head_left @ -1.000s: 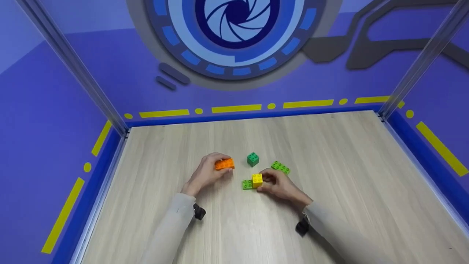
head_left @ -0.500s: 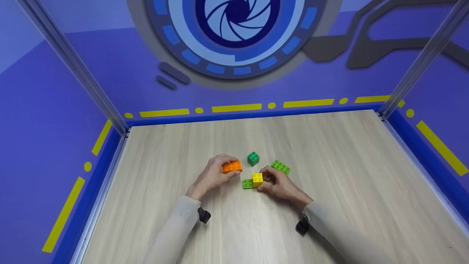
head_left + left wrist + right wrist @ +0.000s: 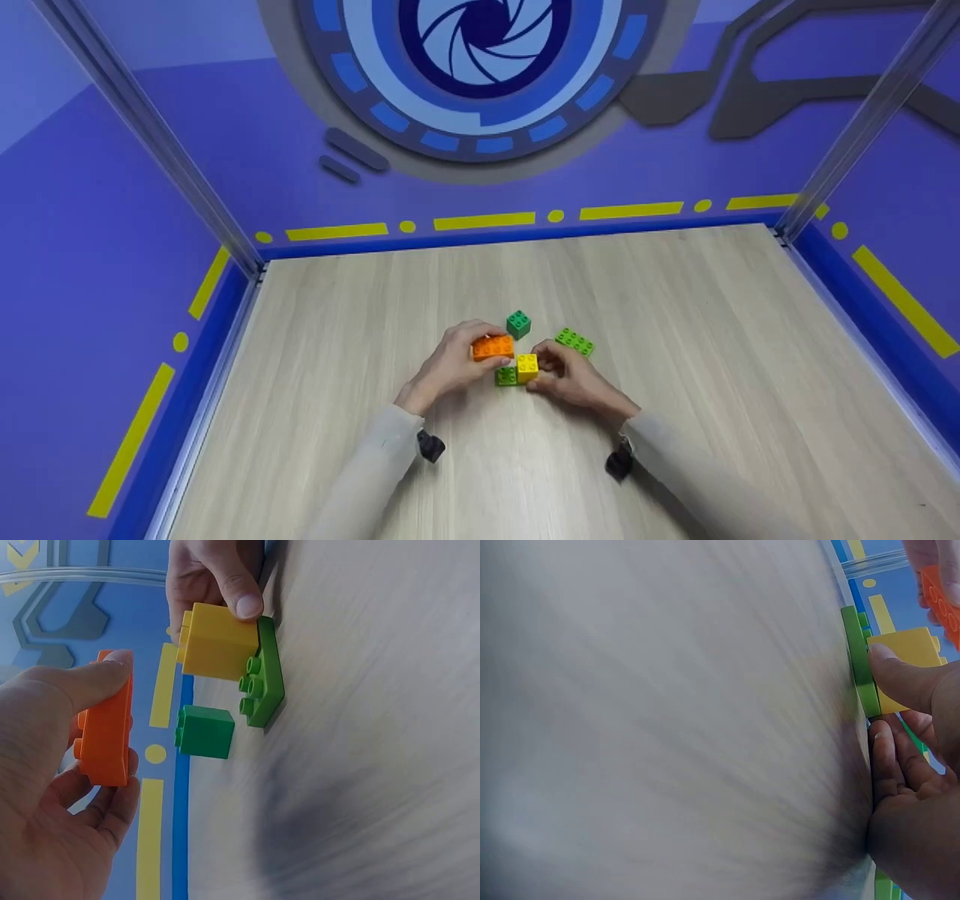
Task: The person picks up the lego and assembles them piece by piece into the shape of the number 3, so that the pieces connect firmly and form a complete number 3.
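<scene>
My left hand pinches an orange brick between thumb and fingers. The left wrist view has this orange brick lifted off the table, studs facing away from the tabletop. A yellow brick stands on one end of a flat light green brick, whose other studs lie bare. My right hand grips the yellow brick from the right, its thumb low on the side near the green one. The orange brick is just above and left of that pair, apart from the yellow brick.
Just behind the orange brick stands a dark green brick. Another flat light green brick lies beyond my right hand. The wooden tabletop is bounded by blue printed walls at the back and sides.
My left hand has carried the orange brick to the right and slightly nearer, up to the yellow and light green pair. My right hand has stayed nearly still on the yellow brick.
</scene>
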`<state>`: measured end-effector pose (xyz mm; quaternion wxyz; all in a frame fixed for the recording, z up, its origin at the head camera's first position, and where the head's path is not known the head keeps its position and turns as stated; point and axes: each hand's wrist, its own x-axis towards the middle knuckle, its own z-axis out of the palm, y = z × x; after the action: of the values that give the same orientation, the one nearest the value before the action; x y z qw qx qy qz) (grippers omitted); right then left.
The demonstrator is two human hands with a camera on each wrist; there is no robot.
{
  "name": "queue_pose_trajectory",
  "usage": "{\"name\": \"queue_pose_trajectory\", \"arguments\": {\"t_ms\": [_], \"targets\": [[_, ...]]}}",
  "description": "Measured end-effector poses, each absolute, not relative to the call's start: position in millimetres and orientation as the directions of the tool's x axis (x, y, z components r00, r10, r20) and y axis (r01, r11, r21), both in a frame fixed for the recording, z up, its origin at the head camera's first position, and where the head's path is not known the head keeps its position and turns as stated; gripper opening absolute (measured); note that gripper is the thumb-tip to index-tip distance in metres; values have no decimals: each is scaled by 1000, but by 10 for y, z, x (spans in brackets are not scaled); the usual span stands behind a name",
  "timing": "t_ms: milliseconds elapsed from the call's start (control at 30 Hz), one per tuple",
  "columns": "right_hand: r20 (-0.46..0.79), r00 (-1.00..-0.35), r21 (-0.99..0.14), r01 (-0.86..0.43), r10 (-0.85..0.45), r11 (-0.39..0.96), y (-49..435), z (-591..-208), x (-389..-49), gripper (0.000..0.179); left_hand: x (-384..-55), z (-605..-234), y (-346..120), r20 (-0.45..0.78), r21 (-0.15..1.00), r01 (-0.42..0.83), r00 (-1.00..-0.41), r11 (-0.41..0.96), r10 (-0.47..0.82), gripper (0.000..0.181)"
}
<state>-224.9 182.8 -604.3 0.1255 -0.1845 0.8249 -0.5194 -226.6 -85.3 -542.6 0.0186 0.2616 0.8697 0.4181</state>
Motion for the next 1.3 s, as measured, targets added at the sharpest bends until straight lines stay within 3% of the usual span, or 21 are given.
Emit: {"name": "queue_pose_trajectory", "arguments": {"t_ms": [567,1300], "targets": [[24,-898,-915,-197,-440,353,1806,-6021,-2240,36,-2268,-5429,-700,184,718,466,-843,516,506,39],[2,-899,-897,-196,-438,397,1821,-6020,-2263,32,-2266,-5537,-537,177,697,489,-826,524,534,39]]}}
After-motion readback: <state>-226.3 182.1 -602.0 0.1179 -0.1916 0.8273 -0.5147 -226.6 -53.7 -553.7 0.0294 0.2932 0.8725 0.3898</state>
